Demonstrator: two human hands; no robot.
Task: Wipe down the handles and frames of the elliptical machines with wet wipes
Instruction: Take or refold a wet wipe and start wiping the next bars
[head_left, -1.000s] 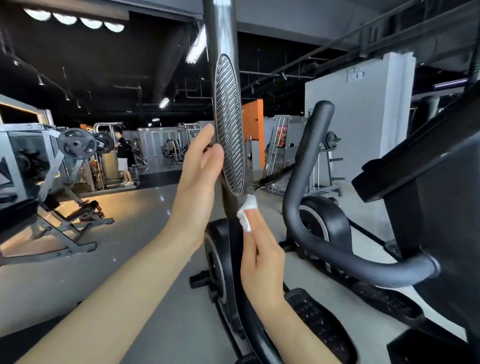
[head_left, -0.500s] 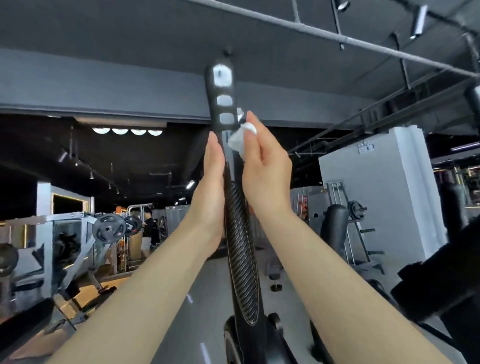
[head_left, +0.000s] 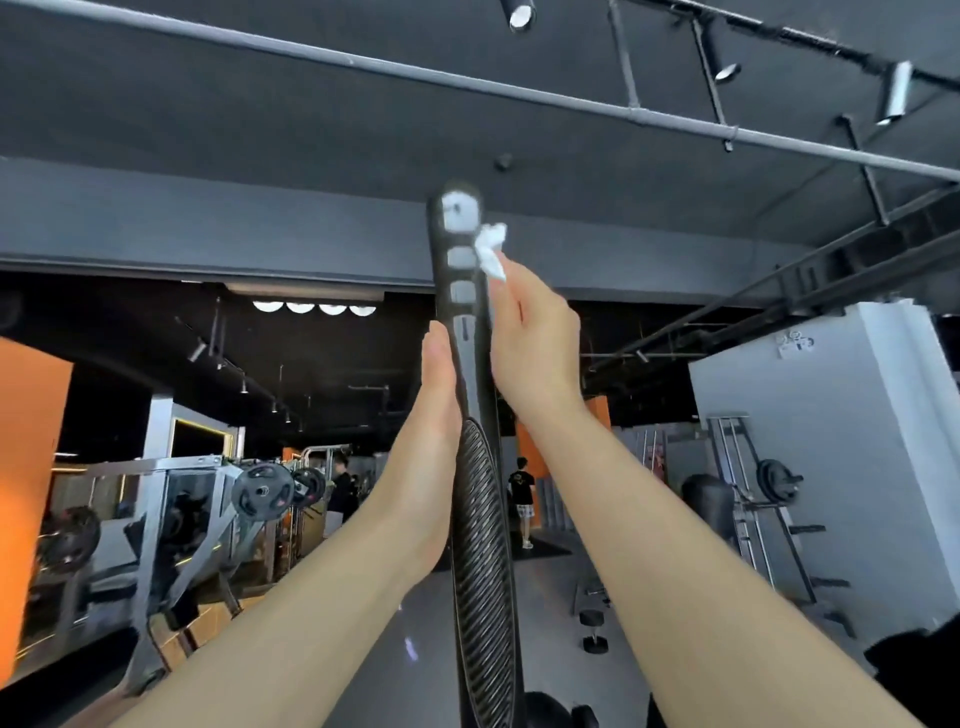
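Observation:
A tall black elliptical handle (head_left: 472, 364) rises up the middle of the view, with a ribbed grip lower down and silver sensor patches near its tip. My left hand (head_left: 434, 441) lies flat against the handle's left side, fingers straight. My right hand (head_left: 535, 348) pinches a crumpled white wet wipe (head_left: 491, 252) and presses it to the handle's right edge, just below the top patch. Most of the elliptical's body is out of view below.
A weight machine with plates (head_left: 260, 491) stands at the left. Two people (head_left: 522, 499) stand far back in the gym. A rack with a plate (head_left: 774, 478) stands by the white wall at the right. Grey ceiling pipes (head_left: 571, 104) run overhead.
My right hand has slid the wipe from the bottom of the ribbed grip up to the handle's top. My left hand moved up along the left side. The view tilted upward.

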